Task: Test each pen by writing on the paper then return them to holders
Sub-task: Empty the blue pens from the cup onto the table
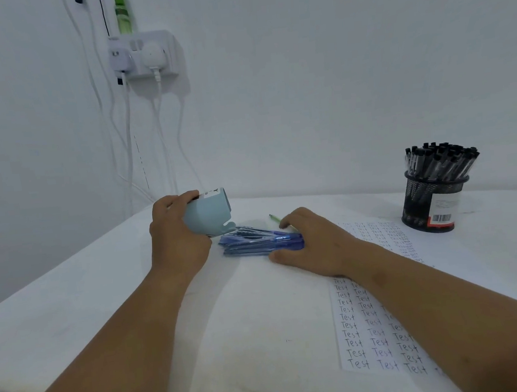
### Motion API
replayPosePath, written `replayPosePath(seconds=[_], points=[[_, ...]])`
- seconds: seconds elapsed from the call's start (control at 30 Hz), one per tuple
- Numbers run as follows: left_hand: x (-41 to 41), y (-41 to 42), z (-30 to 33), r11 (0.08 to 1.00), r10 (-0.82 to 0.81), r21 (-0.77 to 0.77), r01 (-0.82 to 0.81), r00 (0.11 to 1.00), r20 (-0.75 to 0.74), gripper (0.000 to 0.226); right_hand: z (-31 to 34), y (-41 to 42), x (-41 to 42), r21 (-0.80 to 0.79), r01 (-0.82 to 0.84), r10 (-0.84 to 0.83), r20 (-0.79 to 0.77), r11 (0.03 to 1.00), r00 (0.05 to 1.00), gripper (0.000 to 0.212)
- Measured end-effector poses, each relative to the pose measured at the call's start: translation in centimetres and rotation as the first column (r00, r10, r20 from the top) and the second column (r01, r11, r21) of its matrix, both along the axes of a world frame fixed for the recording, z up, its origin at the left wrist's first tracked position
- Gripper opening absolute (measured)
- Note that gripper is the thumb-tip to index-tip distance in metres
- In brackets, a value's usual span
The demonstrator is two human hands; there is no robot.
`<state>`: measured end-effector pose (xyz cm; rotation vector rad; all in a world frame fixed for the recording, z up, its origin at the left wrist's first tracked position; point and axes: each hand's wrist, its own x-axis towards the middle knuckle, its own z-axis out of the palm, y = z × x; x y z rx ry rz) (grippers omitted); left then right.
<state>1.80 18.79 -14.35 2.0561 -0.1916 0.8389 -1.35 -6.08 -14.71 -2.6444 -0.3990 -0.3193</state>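
My left hand point(176, 237) grips a light blue cup holder point(210, 214), tipped on its side with its mouth turned down toward the table. Several blue pens point(259, 241) lie in a bundle on the table just below and to the right of the holder's mouth. My right hand point(311, 241) rests on the pens' right ends, fingers cupped around them, thumb on the near side. A sheet of paper point(379, 338) covered with rows of the word "Test" lies under my right forearm. A black mesh holder point(433, 202) full of black-capped pens stands at the far right.
A green pen tip point(274, 218) pokes out behind my right hand. A white wall socket block point(145, 55) with plugs and hanging cables sits on the wall at the left, a green bottle point(121, 12) on top. The table's left edge runs diagonally.
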Motion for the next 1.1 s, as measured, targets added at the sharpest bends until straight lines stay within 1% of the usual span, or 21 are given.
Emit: replayPosePath(seconds=[0.07, 0.1, 0.13, 0.2, 0.23, 0.27, 0.37, 0.43, 0.5, 0.63, 0.77, 0.9, 0.97, 1.03, 1.1], points=[[-0.05, -0.04, 0.01, 1.0, -0.003, -0.005, 0.003, 1.0, -0.001, 0.08, -0.03, 0.25, -0.02, -0.026, 0.002, -0.004, -0.059, 1.0, 0.998, 0.087], [-0.06, -0.04, 0.0, 1.0, -0.004, -0.007, 0.004, 1.0, 0.0, 0.08, -0.1, 0.36, 0.01, -0.051, 0.011, -0.016, -0.085, 0.999, 0.996, 0.091], [-0.08, -0.05, 0.02, 1.0, -0.005, -0.008, 0.005, 1.0, 0.001, 0.08, -0.16, 0.39, 0.02, -0.065, 0.019, -0.026, -0.107, 0.998, 0.994, 0.085], [-0.09, -0.05, 0.04, 1.0, -0.006, -0.007, 0.006, 1.0, 0.003, 0.08, -0.35, 0.33, 0.31, -0.037, 0.016, -0.019, -0.102, 0.999, 0.995, 0.058], [-0.11, -0.09, 0.06, 1.0, -0.006, -0.007, 0.006, 1.0, 0.003, 0.08, -0.4, 0.34, 0.37, -0.006, 0.008, -0.008, -0.077, 1.0, 0.997, 0.05], [-0.15, -0.13, 0.09, 1.0, -0.006, -0.007, 0.006, 1.0, 0.003, 0.08, -0.39, 0.32, 0.38, 0.01, 0.001, 0.0, -0.059, 1.0, 0.998, 0.049], [-0.31, -0.21, 0.18, 1.0, -0.009, -0.014, 0.009, 1.0, -0.004, 0.081, -0.32, 0.17, 0.38, 0.008, -0.019, 0.02, -0.026, 1.0, 0.999, 0.064], [-0.39, -0.24, 0.22, 1.0, -0.013, -0.011, 0.013, 1.0, -0.004, 0.081, -0.4, 0.2, 0.34, 0.006, -0.058, 0.057, 0.02, 0.998, 0.998, 0.067], [-0.43, -0.27, 0.25, 1.0, -0.015, -0.008, 0.015, 1.0, -0.003, 0.08, -0.44, 0.32, 0.33, 0.014, -0.092, 0.09, 0.084, 0.996, 0.992, 0.06], [-0.37, -0.31, 0.21, 1.0, -0.016, -0.008, 0.016, 1.0, -0.007, 0.08, -0.58, 0.48, 0.51, 0.051, -0.093, 0.082, 0.196, 0.994, 0.977, 0.032], [-0.38, -0.25, 0.19, 1.0, -0.026, -0.01, 0.026, 1.0, -0.011, 0.081, -0.6, 0.55, 0.44, 0.104, -0.054, 0.032, 0.203, 0.993, 0.979, 0.014], [-0.66, -0.35, 0.29, 0.999, -0.026, -0.023, 0.026, 1.0, -0.011, 0.08, -0.68, 0.42, 0.62, 0.142, -0.022, -0.012, 0.236, 0.99, 0.972, 0.009], [-0.65, -0.38, 0.28, 0.999, -0.033, -0.029, 0.032, 0.999, -0.013, 0.08, -0.57, 0.28, 0.62, 0.207, 0.002, -0.053, 0.24, 0.978, 0.969, 0.01], [-0.64, -0.38, 0.26, 0.999, -0.038, -0.033, 0.038, 0.999, -0.011, 0.081, -0.42, 0.21, 0.61, 0.29, 0.049, -0.132, 0.275, 0.956, 0.952, 0.009], [-0.66, -0.41, 0.27, 0.999, -0.039, -0.035, 0.039, 0.999, -0.011, 0.081, -0.41, 0.01, 0.83, 0.34, 0.115, -0.22, 0.291, 0.934, 0.931, 0.009]])
